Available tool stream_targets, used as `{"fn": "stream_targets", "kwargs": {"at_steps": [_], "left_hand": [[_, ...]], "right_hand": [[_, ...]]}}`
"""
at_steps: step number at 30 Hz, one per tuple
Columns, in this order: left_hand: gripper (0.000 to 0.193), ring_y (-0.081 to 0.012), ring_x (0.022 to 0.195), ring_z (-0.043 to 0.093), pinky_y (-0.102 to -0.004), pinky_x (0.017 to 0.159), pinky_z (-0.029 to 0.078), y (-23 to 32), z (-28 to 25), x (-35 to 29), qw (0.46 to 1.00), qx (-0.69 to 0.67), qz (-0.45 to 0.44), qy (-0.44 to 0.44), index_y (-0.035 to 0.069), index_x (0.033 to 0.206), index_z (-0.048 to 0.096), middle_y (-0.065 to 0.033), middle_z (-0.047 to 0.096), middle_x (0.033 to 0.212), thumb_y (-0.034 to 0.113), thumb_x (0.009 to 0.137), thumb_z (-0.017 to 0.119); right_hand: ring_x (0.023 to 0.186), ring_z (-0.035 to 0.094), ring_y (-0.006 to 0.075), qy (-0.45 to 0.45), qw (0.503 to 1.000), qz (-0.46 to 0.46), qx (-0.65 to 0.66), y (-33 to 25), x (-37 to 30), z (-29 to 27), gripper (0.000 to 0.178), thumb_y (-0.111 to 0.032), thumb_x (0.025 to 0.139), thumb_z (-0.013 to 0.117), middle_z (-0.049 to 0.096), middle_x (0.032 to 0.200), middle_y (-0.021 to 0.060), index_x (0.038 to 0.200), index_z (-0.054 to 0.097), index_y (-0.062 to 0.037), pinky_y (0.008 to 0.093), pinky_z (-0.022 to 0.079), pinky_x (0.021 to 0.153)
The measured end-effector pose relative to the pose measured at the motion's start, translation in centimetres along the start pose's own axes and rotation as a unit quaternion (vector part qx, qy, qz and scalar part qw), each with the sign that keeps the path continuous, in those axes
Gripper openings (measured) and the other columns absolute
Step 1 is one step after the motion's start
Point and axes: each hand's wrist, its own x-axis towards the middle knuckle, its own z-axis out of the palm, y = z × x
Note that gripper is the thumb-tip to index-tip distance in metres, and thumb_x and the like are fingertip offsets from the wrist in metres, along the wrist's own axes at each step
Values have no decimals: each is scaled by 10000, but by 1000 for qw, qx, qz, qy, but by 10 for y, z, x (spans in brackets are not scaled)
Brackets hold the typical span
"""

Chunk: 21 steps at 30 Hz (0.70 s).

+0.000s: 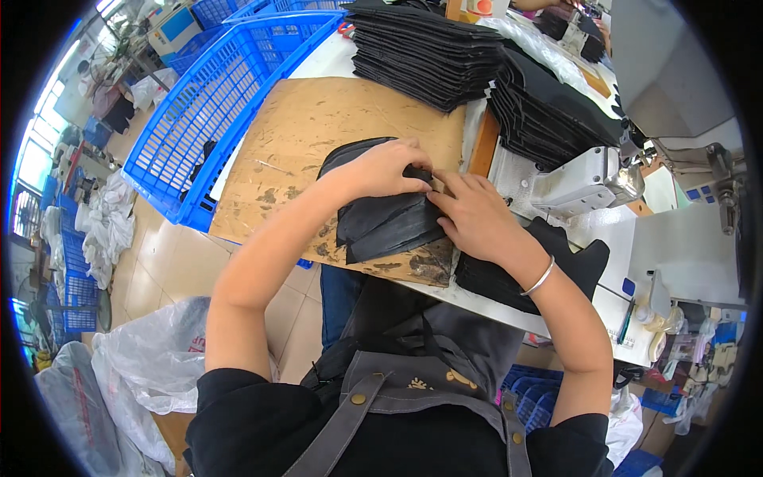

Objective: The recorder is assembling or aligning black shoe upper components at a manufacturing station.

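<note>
A black fabric piece (389, 226) with a rounded far edge lies on a worn brown board (318, 111) in front of me. My left hand (389, 168) rests over its upper part, fingers bent and closed on the fabric near its right edge. Close against it, my right hand (481, 213) has thumb and fingertips together at that same edge, with a silver bangle on the wrist. The fingertips of both hands nearly meet, and they hide exactly how the edge is gripped. Under my right forearm lies a pile of black cut pieces (568, 258).
Tall stacks of black pieces (429, 56) stand behind the board, with another stack (548, 103) to the right. A sewing machine (584, 179) is at the right. A blue plastic crate (230, 87) stands left of the board. Plastic bags (159, 358) lie at lower left.
</note>
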Motion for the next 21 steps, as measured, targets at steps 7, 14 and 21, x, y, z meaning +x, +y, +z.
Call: {"fn": "stream_targets", "kwargs": {"at_steps": [7, 14, 21], "left_hand": [[173, -243, 794, 624, -334, 698, 504, 6, 20, -9, 983, 80, 36, 160, 69, 945, 705, -72, 633, 900, 152, 793, 693], [153, -224, 819, 641, -319, 687, 522, 6, 26, -15, 962, 167, 84, 201, 96, 934, 698, -47, 656, 892, 132, 786, 684], [83, -223, 858, 631, -319, 700, 520, 19, 12, -29, 958, 148, 105, 224, 75, 863, 641, -60, 647, 965, 111, 792, 662]], "right_hand": [[1123, 520, 242, 51, 999, -18, 10, 5, -2, 5, 336, -153, 773, 670, 538, 1240, 93, 1087, 641, -36, 382, 390, 959], [1162, 501, 251, 18, 1000, -4, 18, 4, -1, 5, 351, -152, 781, 656, 545, 1254, 95, 1110, 621, -35, 388, 375, 983], [1244, 453, 281, -21, 999, -24, -8, 8, 2, 7, 410, -155, 804, 637, 504, 1350, 106, 1185, 549, -29, 405, 357, 1014]]}}
